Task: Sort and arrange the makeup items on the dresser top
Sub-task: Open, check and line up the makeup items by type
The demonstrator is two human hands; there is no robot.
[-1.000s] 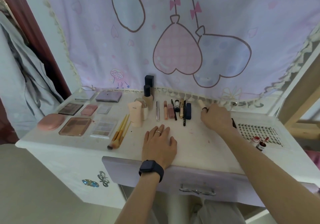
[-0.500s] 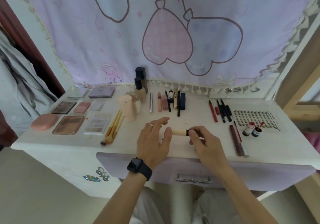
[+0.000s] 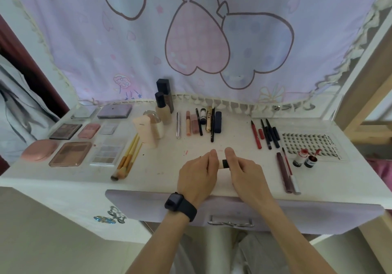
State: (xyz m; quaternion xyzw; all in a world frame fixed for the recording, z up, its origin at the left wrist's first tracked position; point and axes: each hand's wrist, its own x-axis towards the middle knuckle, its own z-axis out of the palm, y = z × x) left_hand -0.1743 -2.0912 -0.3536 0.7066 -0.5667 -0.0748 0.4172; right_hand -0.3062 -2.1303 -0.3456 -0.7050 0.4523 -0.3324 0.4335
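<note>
Both hands meet over the front middle of the white dresser top (image 3: 161, 167). My left hand (image 3: 197, 174) and my right hand (image 3: 244, 172) grip the two ends of one small beige stick with a black band (image 3: 224, 163); most of the stick is hidden by the fingers. Palettes and compacts (image 3: 71, 154) lie in rows at the left. Several brushes (image 3: 129, 157) lie beside them. Bottles (image 3: 163, 108) stand at the back. A row of lip and eye sticks (image 3: 199, 122) lies in the middle, and several pencils (image 3: 266, 132) at the right.
A clear lash tray (image 3: 311, 144) lies at the right, with two small red-topped bottles (image 3: 304, 159) in front of it. Two long pens (image 3: 286, 174) lie near the front right edge. A printed curtain (image 3: 191, 40) hangs behind. The drawer front (image 3: 231, 216) sits below my wrists.
My right hand picked the beige stick from the back and brought it to the front. My left hand lifted off the top and closed on its other end.
</note>
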